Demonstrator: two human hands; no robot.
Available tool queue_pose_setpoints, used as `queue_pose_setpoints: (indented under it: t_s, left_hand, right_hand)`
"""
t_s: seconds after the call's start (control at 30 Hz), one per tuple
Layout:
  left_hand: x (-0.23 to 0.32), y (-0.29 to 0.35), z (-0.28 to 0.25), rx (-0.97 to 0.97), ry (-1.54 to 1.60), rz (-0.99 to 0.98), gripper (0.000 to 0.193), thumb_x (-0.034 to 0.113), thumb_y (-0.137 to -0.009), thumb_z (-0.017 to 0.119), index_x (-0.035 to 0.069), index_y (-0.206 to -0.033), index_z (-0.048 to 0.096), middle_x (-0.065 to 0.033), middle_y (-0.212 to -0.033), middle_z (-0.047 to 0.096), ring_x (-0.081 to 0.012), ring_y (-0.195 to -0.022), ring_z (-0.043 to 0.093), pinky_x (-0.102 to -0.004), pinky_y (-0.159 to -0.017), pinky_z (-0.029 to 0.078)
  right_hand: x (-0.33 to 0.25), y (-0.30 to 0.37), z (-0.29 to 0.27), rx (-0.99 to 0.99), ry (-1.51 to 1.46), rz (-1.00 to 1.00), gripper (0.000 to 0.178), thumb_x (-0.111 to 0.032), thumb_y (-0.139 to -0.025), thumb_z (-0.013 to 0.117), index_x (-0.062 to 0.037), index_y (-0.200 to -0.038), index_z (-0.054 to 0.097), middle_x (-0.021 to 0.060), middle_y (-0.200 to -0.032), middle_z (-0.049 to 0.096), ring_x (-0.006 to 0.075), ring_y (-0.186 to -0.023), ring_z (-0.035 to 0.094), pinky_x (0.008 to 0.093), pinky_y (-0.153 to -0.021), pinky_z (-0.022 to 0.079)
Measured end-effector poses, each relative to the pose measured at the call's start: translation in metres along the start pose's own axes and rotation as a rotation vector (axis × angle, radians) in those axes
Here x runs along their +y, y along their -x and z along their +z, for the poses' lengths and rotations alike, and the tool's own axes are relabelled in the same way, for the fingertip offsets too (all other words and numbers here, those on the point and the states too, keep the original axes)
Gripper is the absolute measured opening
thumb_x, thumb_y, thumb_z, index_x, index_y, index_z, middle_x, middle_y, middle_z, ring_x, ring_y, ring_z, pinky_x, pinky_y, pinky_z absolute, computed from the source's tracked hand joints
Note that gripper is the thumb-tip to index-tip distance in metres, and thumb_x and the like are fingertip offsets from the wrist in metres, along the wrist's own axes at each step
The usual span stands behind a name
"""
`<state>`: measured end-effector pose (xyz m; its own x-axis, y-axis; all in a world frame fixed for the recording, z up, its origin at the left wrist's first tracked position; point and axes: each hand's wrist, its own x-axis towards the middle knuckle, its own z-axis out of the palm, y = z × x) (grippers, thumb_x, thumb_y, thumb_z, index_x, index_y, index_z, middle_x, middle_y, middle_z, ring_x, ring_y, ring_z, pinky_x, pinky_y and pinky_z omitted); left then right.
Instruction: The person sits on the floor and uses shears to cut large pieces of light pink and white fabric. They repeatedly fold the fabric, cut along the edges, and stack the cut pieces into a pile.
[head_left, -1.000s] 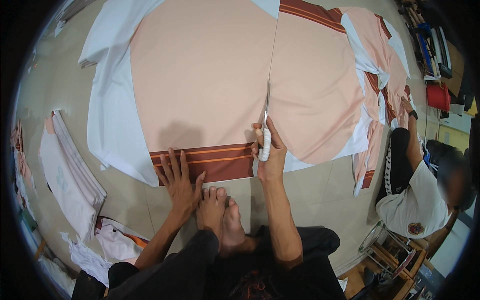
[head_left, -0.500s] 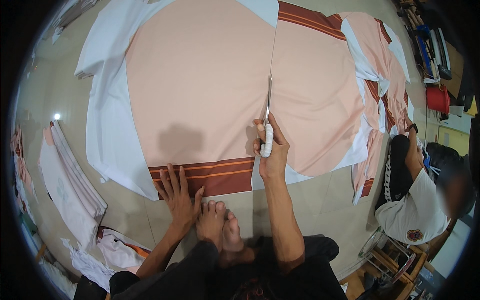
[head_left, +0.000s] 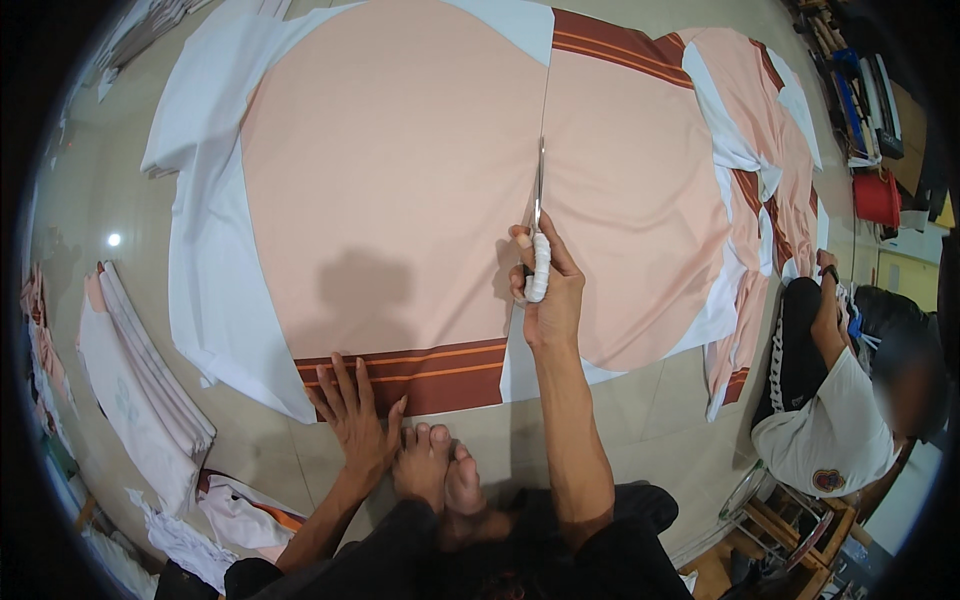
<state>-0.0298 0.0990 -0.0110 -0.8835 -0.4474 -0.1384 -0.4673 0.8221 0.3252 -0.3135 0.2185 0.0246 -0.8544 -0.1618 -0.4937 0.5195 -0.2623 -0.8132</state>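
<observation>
A wide peach fabric (head_left: 400, 190) with white side areas and brown, orange-striped bands lies spread over the tiled floor. My right hand (head_left: 553, 285) grips scissors (head_left: 541, 190) whose handle is wrapped in white. Their blades point away from me along a long straight cut that runs from the far edge toward the near one. Flat on the near brown band (head_left: 440, 385), my left hand (head_left: 355, 415) rests with its fingers spread. Whether the blades are parted is too fine to make out.
Folded pale cloth (head_left: 140, 385) and white scraps (head_left: 185, 535) lie on the left. My bare feet (head_left: 440, 475) stand just before the fabric's near edge. At right, a person in a white shirt (head_left: 835, 430) sits touching the fabric's gathered end. A red container (head_left: 876, 197) stands behind.
My right hand and the scissors have shifted slightly along the cut line, away from the near edge. My left hand stays on the band. The whole view has tilted a little.
</observation>
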Motion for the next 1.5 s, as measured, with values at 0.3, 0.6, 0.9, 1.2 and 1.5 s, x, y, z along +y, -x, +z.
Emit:
queue_pose_setpoints:
  t_s: [0.3, 0.6, 0.9, 1.2, 1.5]
  left_hand:
    - [-0.004, 0.002, 0.005, -0.024, 0.014, -0.024, 0.086, 0.045, -0.095, 0.062, -0.003, -0.158, 0.028, -0.0265, -0.169, 0.009, -0.0469, -0.156, -0.003, -0.0669, -0.120, -0.008]
    - [-0.004, 0.003, 0.005, -0.051, 0.020, -0.020, 0.085, 0.044, -0.096, 0.061, -0.004, -0.157, 0.028, -0.0290, -0.168, 0.008, -0.0486, -0.155, -0.004, -0.0679, -0.119, -0.008]
    - [-0.006, 0.004, 0.010, -0.046, -0.001, -0.014, 0.086, 0.046, -0.096, 0.060, -0.003, -0.158, 0.028, -0.0289, -0.168, 0.008, -0.0490, -0.155, -0.003, -0.0686, -0.119, -0.007]
    - [-0.007, 0.005, 0.007, -0.035, -0.026, -0.004, 0.087, 0.045, -0.096, 0.059, 0.000, -0.160, 0.023, -0.0285, -0.168, 0.009, -0.0483, -0.156, 0.001, -0.0672, -0.121, -0.003]
    - [-0.008, 0.005, 0.009, -0.044, -0.001, -0.010, 0.086, 0.047, -0.096, 0.060, -0.003, -0.158, 0.027, -0.0302, -0.167, 0.011, -0.0502, -0.155, -0.001, -0.0705, -0.118, -0.006]
  right_hand:
    - [-0.013, -0.017, 0.010, -0.026, -0.014, -0.014, 0.054, -0.001, -0.096, 0.063, 0.0055, -0.147, 0.047, 0.0120, -0.109, 0.071, 0.0095, -0.056, 0.054, 0.0228, -0.047, 0.041]
    - [-0.015, -0.045, 0.017, -0.001, 0.025, -0.031, 0.053, -0.008, -0.095, 0.067, 0.0010, -0.145, 0.053, 0.0123, -0.107, 0.073, 0.0096, -0.056, 0.052, 0.0215, -0.048, 0.035]
    - [-0.039, -0.080, 0.033, -0.018, 0.038, -0.039, 0.051, 0.000, -0.096, 0.060, 0.0038, -0.146, 0.051, 0.0085, -0.097, 0.068, 0.0098, -0.057, 0.054, 0.0227, -0.047, 0.042]
    - [-0.051, -0.096, 0.043, -0.052, 0.010, -0.037, 0.052, -0.001, -0.096, 0.060, 0.0044, -0.146, 0.051, 0.0096, -0.095, 0.068, 0.0122, -0.056, 0.055, 0.0236, -0.049, 0.044]
    - [-0.049, -0.128, 0.048, -0.038, 0.033, -0.047, 0.050, 0.001, -0.095, 0.053, 0.0024, -0.146, 0.052, 0.0110, -0.101, 0.070, 0.0120, -0.056, 0.055, 0.0234, -0.049, 0.042]
